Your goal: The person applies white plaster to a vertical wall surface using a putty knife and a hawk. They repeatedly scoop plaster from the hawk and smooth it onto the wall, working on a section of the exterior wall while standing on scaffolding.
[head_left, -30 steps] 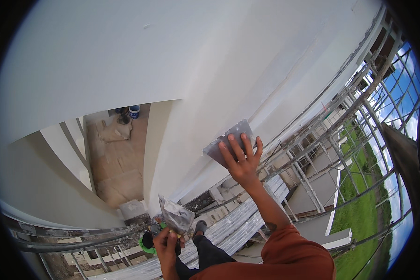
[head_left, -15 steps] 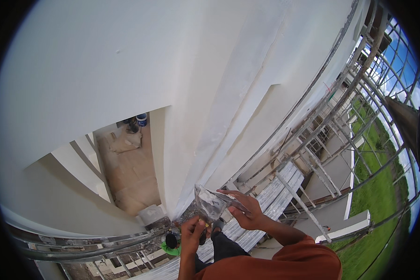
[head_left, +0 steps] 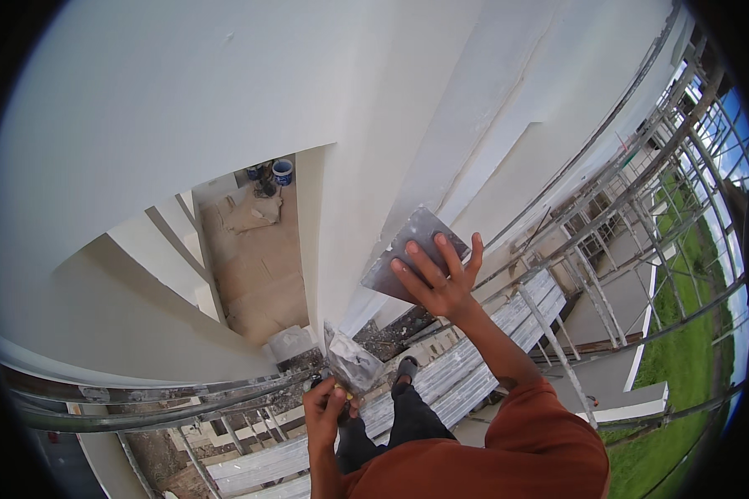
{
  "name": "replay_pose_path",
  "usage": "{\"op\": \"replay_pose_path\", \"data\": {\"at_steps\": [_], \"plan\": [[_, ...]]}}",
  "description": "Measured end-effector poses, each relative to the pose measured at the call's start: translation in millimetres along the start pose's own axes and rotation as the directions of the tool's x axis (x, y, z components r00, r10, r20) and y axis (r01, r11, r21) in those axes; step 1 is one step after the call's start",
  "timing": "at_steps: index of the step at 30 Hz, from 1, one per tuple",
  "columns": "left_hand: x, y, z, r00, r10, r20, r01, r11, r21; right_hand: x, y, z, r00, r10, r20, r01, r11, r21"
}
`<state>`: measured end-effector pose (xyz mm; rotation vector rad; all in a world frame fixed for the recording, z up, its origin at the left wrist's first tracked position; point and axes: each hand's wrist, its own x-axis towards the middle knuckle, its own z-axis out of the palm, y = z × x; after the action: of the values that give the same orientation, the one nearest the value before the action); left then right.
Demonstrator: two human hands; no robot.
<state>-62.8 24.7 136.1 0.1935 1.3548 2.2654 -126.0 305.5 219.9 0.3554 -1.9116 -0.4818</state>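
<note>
My right hand (head_left: 443, 287) presses a flat grey metal scraper blade (head_left: 423, 228) against the white wall corner, its fingers spread over the back of the blade; the thumb is mostly hidden. Lower and to the left, my left hand (head_left: 326, 405) is closed round the handle of a wide putty knife (head_left: 354, 363). White filler lies on the putty knife's blade. The pale wall strip (head_left: 474, 108) running up from the scraper shows smeared, greyish patches.
A window opening (head_left: 254, 258) at left shows a dusty floor and a blue bucket (head_left: 282, 172). I stand on metal scaffold planks (head_left: 483, 349). Scaffold poles (head_left: 558, 324) run along the right, with grass (head_left: 691, 349) beyond. Curved rails (head_left: 166, 412) cross the lower left.
My right hand has moved up and right with the scraper, from beside the putty knife to the wall. The putty knife has dropped slightly left. The view has shifted.
</note>
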Motion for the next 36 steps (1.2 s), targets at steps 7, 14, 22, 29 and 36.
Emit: {"op": "replay_pose_path", "data": {"at_steps": [7, 14, 22, 29, 36], "plan": [[-15, -12, -20, 0.992, -0.018, -0.124, 0.018, 1.000, -0.003, -16, -15, 44, 0.999, 0.034, -0.020, -0.036, 0.997, -0.069], [-13, -21, -23, 0.995, -0.011, -0.103, 0.009, 1.000, -0.019, -52, -25, 43, 0.991, 0.082, 0.104, -0.077, 0.996, -0.055], [-5, -19, -6, 0.990, 0.032, -0.137, -0.022, 0.997, 0.079, -100, -18, 33, 0.931, 0.213, 0.295, -0.199, 0.977, -0.077], [-8, -22, 24, 0.984, -0.120, -0.129, 0.136, 0.984, 0.117, -89, -36, -54, 0.422, 0.489, 0.763, -0.838, -0.112, 0.535], [10, -31, 105, 0.954, -0.299, -0.030, 0.300, 0.953, 0.047, -66, -15, -105, 0.593, 0.584, 0.554, -0.504, -0.267, 0.821]]}}
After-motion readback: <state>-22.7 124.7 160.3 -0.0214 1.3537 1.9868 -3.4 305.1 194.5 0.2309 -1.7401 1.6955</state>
